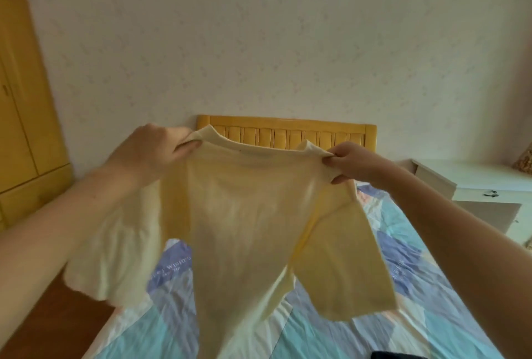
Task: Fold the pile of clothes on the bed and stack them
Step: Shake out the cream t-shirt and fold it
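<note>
I held the yellow shirt [244, 214] up over the bed [417, 315], my left hand [152, 151] and right hand [354, 162] each pinching a shoulder.

Soft even daylight; slight motion blur; wide-angle bending at the edges
</note>
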